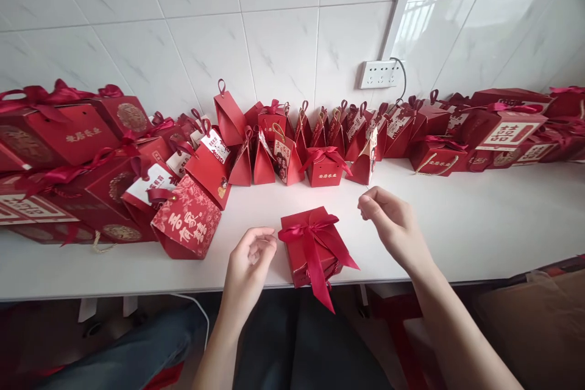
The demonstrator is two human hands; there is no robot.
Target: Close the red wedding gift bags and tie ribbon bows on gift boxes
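A small red gift box (297,256) with a dark-pink ribbon bow (315,237) stands near the table's front edge; its ribbon tails hang over the front. My left hand (249,259) is just left of this box, apart from it, with fingers loosely curved and a gap before the thumb. Raised to the right of the box, my right hand (390,219) has thumb and fingertips pressed together. Whether anything thin is between them I cannot make out. Behind, a red box with a bow (324,173) and a triangular box (365,161) face me.
Red gift boxes are stacked on the left (82,134) and right (507,125) of the white table (256,268). Several triangular boxes with ribbon loops line the tiled wall (278,42). A power strip (379,75) is mounted there. A cardboard box (539,311) sits lower right.
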